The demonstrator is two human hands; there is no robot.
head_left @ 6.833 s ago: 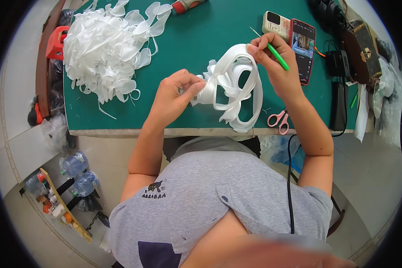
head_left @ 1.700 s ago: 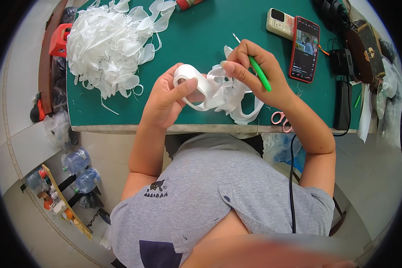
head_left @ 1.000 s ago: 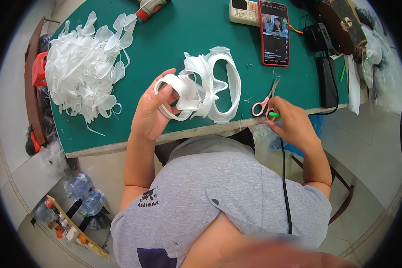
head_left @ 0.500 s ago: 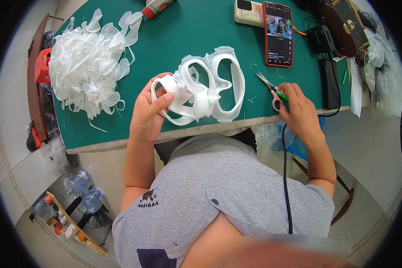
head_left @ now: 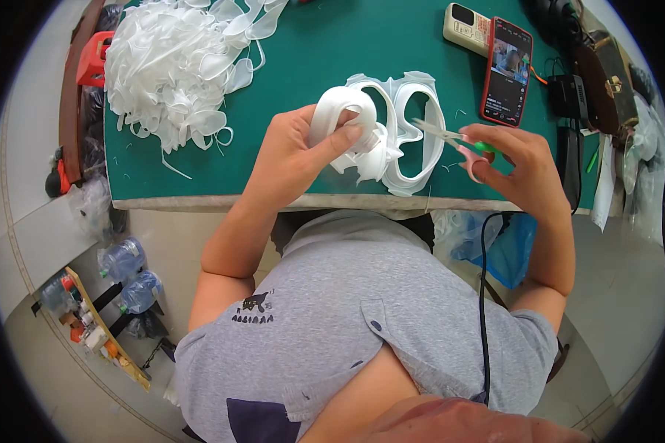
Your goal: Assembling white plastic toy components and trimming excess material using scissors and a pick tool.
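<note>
My left hand (head_left: 292,155) is closed on a glossy white moulded ring (head_left: 338,100), thumb pressed against its inner edge. More of the same soft-looking white moulding (head_left: 434,166), with large oval openings, lies just to the right on the table. Whether it is joined to the held ring is hidden by overlap. In my right hand (head_left: 528,166) is a pair of scissors (head_left: 448,135) with pink and green handles. Its blades point left, over the right-hand oval opening, and look slightly apart.
A heap of thin white moulded pieces (head_left: 174,70) covers the far left of the green table (head_left: 310,44). At the far right a red-cased phone (head_left: 507,70) leans against a cream power bank (head_left: 467,28). A black cable (head_left: 483,295) hangs in front of my shirt.
My right hand has lifted the scissors and brought them left toward the moulding. My left hand has raised and turned its ring. The whole view has shifted slightly.
</note>
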